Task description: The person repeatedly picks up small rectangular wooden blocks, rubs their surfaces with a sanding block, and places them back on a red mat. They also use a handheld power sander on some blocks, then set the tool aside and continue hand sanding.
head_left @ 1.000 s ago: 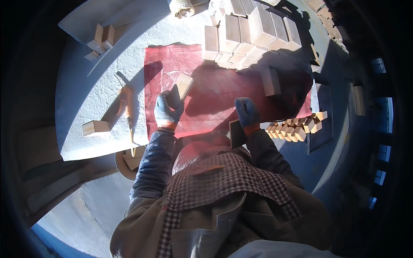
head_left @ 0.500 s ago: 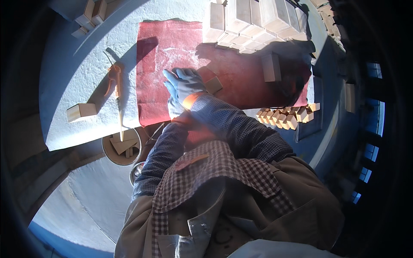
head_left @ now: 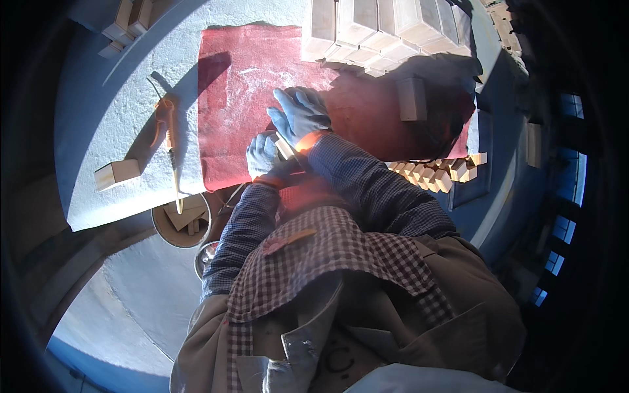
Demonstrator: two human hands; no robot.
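Note:
My left hand, in a blue-grey glove, lies over the near part of a red cloth. Its fingers are curled against a small pale wooden block, partly hidden between my hands. My right hand, gloved alike, is just beyond and to the right, palm down above the cloth, with fingers stretched out toward the far left. What lies beneath its palm is hidden. Another wooden block stands in shadow on the cloth's right side.
Pale wooden blocks are stacked at the far right. An orange air blow gun and a single block lie on the left of the table. Below its edge stands a bucket with wood offcuts. Small blocks are lined up at right.
My hands have come apart: the left has drawn nearer to me, the right has moved right and slightly away. A block now shows between them; the block beside my right hand is no longer visible there.

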